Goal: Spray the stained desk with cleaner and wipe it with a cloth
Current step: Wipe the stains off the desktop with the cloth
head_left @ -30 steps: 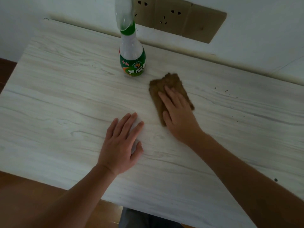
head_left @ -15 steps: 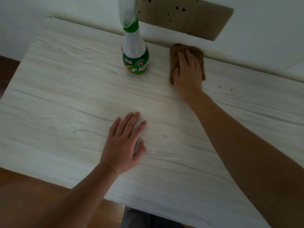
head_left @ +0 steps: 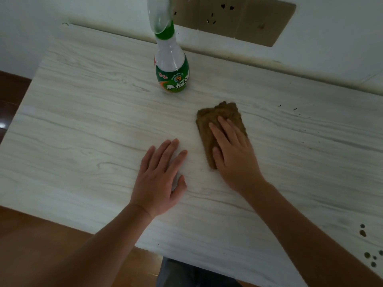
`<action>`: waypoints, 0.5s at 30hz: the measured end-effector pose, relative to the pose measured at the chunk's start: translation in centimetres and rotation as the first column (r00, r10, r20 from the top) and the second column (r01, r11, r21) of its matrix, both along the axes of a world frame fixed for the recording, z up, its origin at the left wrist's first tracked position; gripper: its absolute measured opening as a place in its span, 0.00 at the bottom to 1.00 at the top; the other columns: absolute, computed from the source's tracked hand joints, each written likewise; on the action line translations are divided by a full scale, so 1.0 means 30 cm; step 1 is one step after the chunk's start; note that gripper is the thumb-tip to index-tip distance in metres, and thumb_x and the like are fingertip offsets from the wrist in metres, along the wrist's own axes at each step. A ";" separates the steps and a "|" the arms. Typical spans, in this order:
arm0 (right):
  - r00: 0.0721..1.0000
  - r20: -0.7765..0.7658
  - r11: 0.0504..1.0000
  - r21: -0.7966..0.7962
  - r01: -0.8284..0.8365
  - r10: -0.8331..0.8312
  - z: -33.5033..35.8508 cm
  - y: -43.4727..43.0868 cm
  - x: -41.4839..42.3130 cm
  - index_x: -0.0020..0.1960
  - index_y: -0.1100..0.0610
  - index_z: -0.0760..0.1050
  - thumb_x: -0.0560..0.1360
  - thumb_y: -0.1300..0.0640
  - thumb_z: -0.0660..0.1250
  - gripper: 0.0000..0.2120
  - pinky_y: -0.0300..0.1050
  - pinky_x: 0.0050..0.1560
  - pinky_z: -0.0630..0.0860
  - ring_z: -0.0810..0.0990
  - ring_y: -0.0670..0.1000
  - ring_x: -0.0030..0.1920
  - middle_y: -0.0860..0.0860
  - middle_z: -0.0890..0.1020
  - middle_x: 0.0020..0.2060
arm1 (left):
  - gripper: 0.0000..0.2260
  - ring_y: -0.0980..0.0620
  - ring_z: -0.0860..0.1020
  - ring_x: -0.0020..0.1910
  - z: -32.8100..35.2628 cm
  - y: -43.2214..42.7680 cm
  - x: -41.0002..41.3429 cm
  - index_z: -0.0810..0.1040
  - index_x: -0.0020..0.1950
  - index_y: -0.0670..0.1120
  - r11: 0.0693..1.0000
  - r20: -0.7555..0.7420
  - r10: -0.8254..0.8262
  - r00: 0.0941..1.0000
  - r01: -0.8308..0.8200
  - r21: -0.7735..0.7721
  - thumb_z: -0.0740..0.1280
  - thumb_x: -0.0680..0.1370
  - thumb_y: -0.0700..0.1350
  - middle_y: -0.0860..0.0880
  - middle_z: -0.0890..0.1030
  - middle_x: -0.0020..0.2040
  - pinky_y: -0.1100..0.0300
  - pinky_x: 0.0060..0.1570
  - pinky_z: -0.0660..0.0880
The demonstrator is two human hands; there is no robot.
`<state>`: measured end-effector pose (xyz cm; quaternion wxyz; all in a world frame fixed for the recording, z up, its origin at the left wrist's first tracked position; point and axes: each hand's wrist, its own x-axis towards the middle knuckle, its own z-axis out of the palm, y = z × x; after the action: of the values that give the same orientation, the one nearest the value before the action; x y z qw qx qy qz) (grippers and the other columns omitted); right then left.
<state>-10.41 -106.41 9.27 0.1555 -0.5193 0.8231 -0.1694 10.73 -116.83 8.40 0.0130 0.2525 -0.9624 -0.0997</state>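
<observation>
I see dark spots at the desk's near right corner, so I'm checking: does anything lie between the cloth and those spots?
Nothing visible does. The cloth lies under the right hand; bare desk runs from it to the spots. The spray bottle stands behind, to the left.

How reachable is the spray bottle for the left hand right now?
Probably yes: the left hand lies flat, holding nothing, and bare desk runs straight to the spray bottle.

Both arms bare as far as they show: left forearm (head_left: 93, 245), right forearm (head_left: 310, 235). Left grip (head_left: 159, 179) and right grip (head_left: 234, 156) uncovered. Low in view, a patch of dark grey-blue trouser fabric (head_left: 186, 274).
</observation>
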 end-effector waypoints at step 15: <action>0.993 -0.068 0.995 -0.034 0.098 -0.100 -0.013 -0.339 -0.146 0.79 0.56 0.61 0.82 0.53 0.54 0.26 0.53 0.77 0.53 0.59 0.59 0.78 0.57 0.61 0.79 | 0.28 0.44 0.60 0.82 0.002 0.004 0.003 0.70 0.78 0.47 1.000 -0.018 0.006 1.000 -0.006 -0.001 0.61 0.79 0.54 0.43 0.64 0.81 0.41 0.79 0.57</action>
<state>-14.78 -116.58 8.88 0.1103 -0.4858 0.8500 -0.1711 10.81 -116.72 8.44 0.0222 0.2546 -0.9615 -0.1012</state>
